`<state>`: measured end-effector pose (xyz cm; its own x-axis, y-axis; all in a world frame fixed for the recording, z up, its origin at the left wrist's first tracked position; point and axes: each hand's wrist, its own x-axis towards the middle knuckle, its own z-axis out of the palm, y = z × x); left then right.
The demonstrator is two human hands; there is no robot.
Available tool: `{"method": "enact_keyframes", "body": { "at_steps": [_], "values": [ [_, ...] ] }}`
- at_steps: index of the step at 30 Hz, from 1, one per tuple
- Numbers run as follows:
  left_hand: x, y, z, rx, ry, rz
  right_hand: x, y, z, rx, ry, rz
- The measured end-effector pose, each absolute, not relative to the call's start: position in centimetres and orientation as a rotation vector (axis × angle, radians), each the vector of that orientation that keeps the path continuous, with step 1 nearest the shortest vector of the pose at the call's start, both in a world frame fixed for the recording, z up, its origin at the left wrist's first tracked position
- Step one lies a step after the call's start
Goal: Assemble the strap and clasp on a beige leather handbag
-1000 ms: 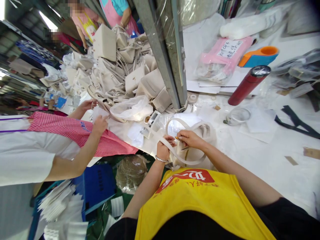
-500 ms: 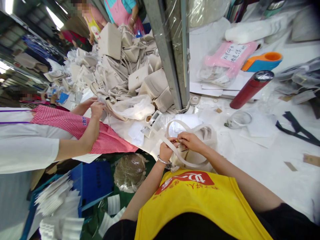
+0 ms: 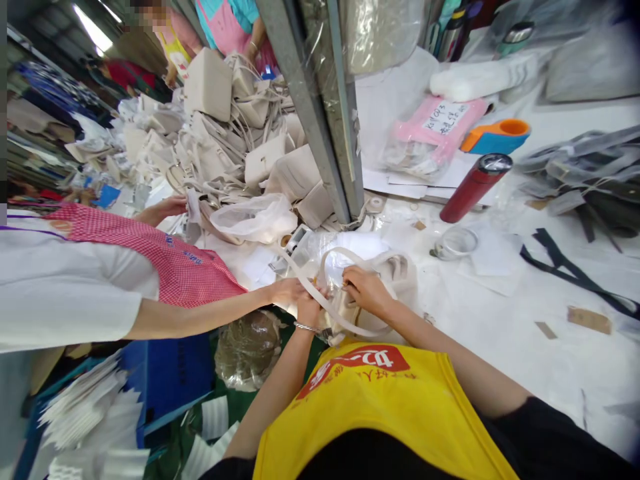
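Observation:
A cream handbag (image 3: pixel 353 312) with long straps lies against my front at the table edge. My left hand (image 3: pixel 309 308), with a silver bracelet, is closed at the bag's left side, its fingers partly behind a cream strap (image 3: pixel 325 303). A co-worker's hand (image 3: pixel 287 291) reaches in from the left and meets my left fingers; a tiny yellowish bit shows there, too small to name. Over the bag's top, my right hand (image 3: pixel 369 291) is curled with thumb and fingers pinched together. What that pinch holds, if anything, I cannot make out.
A large heap of cream bags (image 3: pixel 215 147) fills the table beyond. A metal post (image 3: pixel 320 127) rises at the table. To the right are a red thermos (image 3: pixel 475 188), a tape roll (image 3: pixel 456 243) and black straps (image 3: pixel 575 273). A blue crate (image 3: pixel 167 373) stands below left.
The co-worker's near arm has stretched across to my left hand. My hands have moved apart, the left one lower and leftward. The whole view has shifted slightly.

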<state>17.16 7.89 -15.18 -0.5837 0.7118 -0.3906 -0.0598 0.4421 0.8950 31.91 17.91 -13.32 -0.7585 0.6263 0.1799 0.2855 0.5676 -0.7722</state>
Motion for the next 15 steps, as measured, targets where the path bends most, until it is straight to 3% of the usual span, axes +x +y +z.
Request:
{"method": "enact_keyframes", "body": {
  "at_steps": [4,10,15],
  "values": [
    [17.9,5.7,-15.5,0.590,1.835,1.037,33.2,17.1,-12.4,-0.812,-2.335,0.921],
    [19.8,3.5,-14.6,1.096,1.764,0.818,36.4,14.2,-10.3,-1.067,-2.193,0.700],
    [19.2,2.6,-14.6,1.321,1.766,0.698,39.6,11.7,-8.2,-1.176,-2.078,0.704]
  ]
}}
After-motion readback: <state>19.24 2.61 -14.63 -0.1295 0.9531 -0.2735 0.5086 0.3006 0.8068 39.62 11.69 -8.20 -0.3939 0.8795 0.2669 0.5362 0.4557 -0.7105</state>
